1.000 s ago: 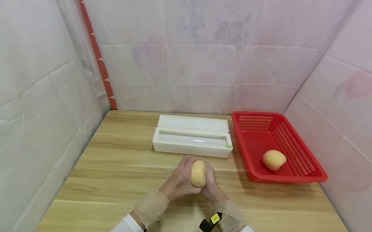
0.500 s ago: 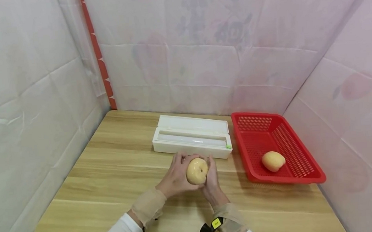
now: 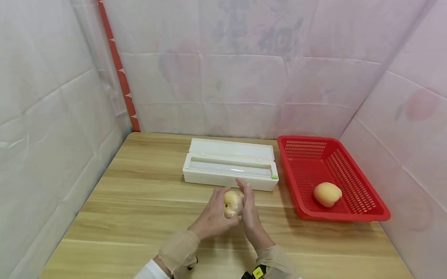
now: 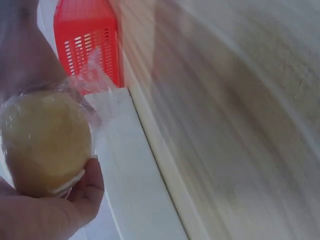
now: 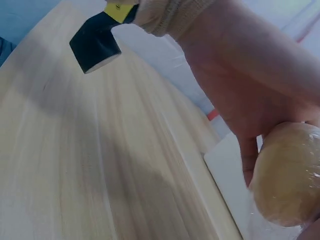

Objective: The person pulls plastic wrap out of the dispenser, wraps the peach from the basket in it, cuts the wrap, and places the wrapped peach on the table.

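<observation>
A pale yellow pear (image 3: pixel 233 203) wrapped in clear cling film (image 4: pixel 97 72) is held just above the table, near its middle. My left hand (image 3: pixel 212 217) grips it from the left, thumb and fingers curved round its side. Against the pear's right side lies my right hand (image 3: pixel 252 216), palm inward with fingers extended. A loose, crumpled end of film sticks out past the pear in the left wrist view. Just beyond the hands stands a white cling film dispenser box (image 3: pixel 199 176), its lid tipped back and a roll inside.
To the right is a red plastic basket (image 3: pixel 303 166) with perforated walls, holding another yellow pear (image 3: pixel 327 194). Cloth-covered walls (image 3: pixel 243 83) border the wooden table (image 3: pixel 136 213) at the back and both sides.
The pear has been turned between the hands; its dimple now faces the left hand and film shows on its right. The right hand's fingers have straightened. Box and basket stay put.
</observation>
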A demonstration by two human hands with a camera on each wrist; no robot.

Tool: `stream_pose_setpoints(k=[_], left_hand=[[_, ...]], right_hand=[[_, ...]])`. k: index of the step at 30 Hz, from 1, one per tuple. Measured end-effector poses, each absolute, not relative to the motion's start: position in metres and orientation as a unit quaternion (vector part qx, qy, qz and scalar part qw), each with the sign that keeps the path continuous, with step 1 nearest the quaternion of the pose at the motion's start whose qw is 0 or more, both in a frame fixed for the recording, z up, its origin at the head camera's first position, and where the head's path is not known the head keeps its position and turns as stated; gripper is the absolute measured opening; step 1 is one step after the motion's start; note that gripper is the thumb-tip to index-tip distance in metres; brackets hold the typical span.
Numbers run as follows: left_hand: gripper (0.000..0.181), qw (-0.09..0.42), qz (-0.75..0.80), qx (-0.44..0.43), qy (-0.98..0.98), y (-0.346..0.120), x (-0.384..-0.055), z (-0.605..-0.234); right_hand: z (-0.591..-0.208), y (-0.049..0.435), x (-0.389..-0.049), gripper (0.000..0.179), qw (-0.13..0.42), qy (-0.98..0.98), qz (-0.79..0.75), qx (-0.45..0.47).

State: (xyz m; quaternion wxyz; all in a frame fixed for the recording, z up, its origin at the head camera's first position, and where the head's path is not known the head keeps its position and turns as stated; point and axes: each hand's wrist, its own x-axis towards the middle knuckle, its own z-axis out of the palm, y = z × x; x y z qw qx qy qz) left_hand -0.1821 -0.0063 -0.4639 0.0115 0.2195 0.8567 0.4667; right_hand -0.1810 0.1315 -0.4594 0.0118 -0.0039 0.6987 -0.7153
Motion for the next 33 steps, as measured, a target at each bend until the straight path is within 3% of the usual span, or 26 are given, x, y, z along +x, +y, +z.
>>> stream_pose_setpoints(k=[3, 9, 17, 21, 29, 33], left_hand=[[0.079, 0.032, 0.500, 0.192, 0.844, -0.004, -0.182, -0.465], [0.067, 0.028, 0.534, 0.142, 0.833, -0.002, -0.186, -0.469], [0.060, 0.024, 0.576, 0.122, 0.808, -0.006, -0.190, -0.468], [0.057, 0.012, 0.592, 0.122, 0.796, -0.009, -0.192, -0.466], [0.056, 0.028, 0.613, 0.114, 0.781, -0.012, -0.195, -0.463], [0.059, 0.043, 0.616, 0.117, 0.778, -0.011, -0.194, -0.464]], right_hand=[[-0.457, 0.132, -0.180, 0.065, 0.026, 0.703, -0.710, -0.036], [-0.455, 0.132, -0.178, 0.065, 0.064, 0.693, -0.715, -0.062], [-0.453, 0.144, -0.180, 0.067, -0.002, 0.702, -0.708, -0.078], [-0.458, 0.160, -0.182, 0.065, -0.031, 0.715, -0.697, -0.043], [-0.476, 0.165, -0.177, 0.066, 0.073, 0.730, -0.679, 0.032], [-0.477, 0.158, -0.176, 0.065, 0.098, 0.707, -0.699, 0.038]])
